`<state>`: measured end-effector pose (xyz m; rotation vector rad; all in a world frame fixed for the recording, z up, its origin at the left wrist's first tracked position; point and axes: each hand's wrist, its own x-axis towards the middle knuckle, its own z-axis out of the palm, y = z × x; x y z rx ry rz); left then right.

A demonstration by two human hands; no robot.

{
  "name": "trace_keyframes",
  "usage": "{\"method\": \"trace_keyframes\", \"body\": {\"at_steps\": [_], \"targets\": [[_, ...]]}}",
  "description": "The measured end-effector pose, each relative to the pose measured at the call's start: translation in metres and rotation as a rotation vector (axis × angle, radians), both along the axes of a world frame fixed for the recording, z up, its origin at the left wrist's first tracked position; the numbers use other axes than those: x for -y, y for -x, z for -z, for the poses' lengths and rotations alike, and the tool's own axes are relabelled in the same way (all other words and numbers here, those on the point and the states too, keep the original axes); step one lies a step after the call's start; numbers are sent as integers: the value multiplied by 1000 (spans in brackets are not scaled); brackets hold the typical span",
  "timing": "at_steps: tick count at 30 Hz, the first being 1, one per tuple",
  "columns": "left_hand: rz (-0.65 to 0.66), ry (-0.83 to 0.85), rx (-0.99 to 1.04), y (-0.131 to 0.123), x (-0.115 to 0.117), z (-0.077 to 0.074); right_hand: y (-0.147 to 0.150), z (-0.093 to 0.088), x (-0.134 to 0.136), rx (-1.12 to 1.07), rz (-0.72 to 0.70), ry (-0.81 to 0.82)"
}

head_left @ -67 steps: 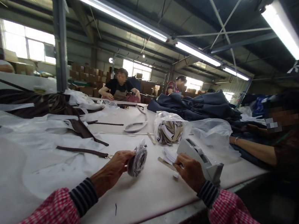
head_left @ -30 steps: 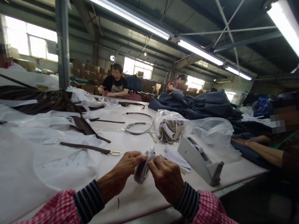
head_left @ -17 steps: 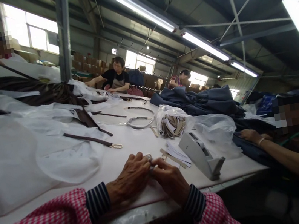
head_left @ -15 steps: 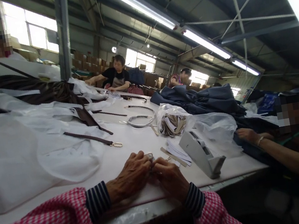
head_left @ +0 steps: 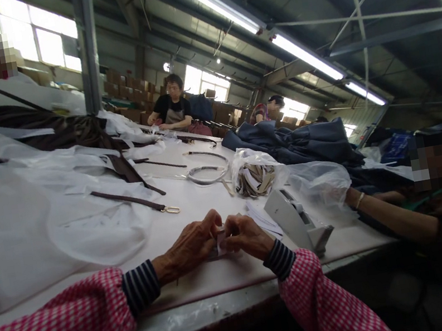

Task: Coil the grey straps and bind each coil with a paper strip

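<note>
My left hand and right hand met over a small packet on the table near its front edge. The tape dispenser stood just right of them, the plastic bag behind it, and the strap lay to the left, farther back.

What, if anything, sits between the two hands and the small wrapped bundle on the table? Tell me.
Nothing visible does. The left hand and right hand already close on the small wrapped bundle from both sides on the white table. The grey tape dispenser stands off to the right.
</note>
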<state>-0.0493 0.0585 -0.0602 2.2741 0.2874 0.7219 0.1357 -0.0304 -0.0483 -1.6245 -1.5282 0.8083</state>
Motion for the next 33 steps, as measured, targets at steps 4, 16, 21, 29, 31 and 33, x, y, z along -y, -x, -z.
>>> {"method": "trace_keyframes", "body": {"at_steps": [4, 16, 21, 29, 31, 33], "targets": [[-33, 34, 37, -3, -1, 5, -6, -9, -12, -42, -116, 128], [-47, -355, -191, 7, -2, 1, -12, -11, -17, 145, -242, 149], [18, -287, -136, 5, 0, 4, 3, -43, -26, 501, -373, 155], [-64, -354, -166, 7, -1, 15, 25, -46, -13, 1075, -367, -55], [-85, -355, -183, 6, -1, 17, 26, -35, -3, 1143, -383, -129], [-93, -336, -192, 5, -1, 17, 25, -23, 6, 1211, -380, -275]]}}
